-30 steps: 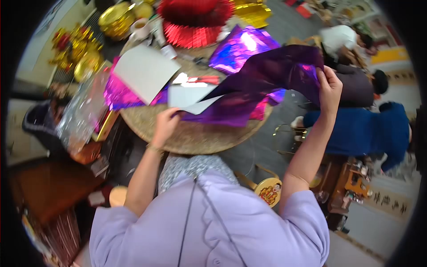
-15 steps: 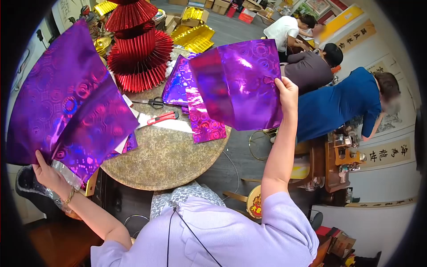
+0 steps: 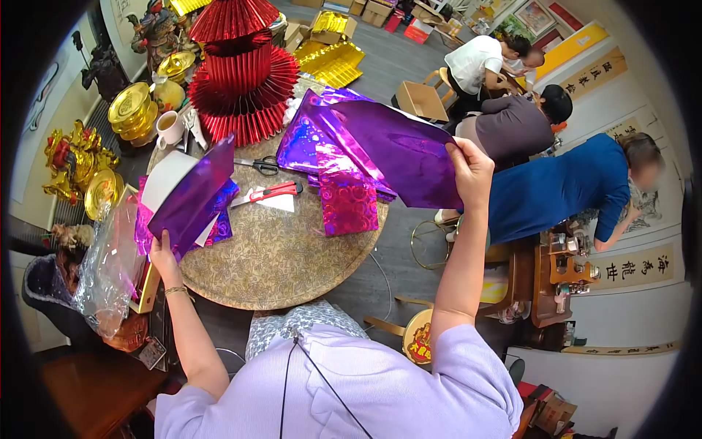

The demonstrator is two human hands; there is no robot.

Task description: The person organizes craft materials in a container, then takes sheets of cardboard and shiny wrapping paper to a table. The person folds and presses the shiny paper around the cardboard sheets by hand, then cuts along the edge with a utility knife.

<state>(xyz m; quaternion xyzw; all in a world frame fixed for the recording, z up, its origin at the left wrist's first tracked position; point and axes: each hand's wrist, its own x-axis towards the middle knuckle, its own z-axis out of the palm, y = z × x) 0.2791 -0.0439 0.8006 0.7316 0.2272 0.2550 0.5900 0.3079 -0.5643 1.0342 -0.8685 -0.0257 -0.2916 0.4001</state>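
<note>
Foil sheet (image 3: 413, 157), purple, is pinched at its outer edge between the right hand's (image 3: 475, 172) thumb and fingers, while the left hand (image 3: 164, 256) pinches a second sheet (image 3: 191, 197) low down; a sharp pull against so small a hold could crease either. From the fingertips, one spreads inward over the foil pile (image 3: 298, 145) — the other rises above the table (image 3: 245, 271).

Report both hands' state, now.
Left hand: closed on a purple sheet.
Right hand: closed on another purple sheet.
</note>
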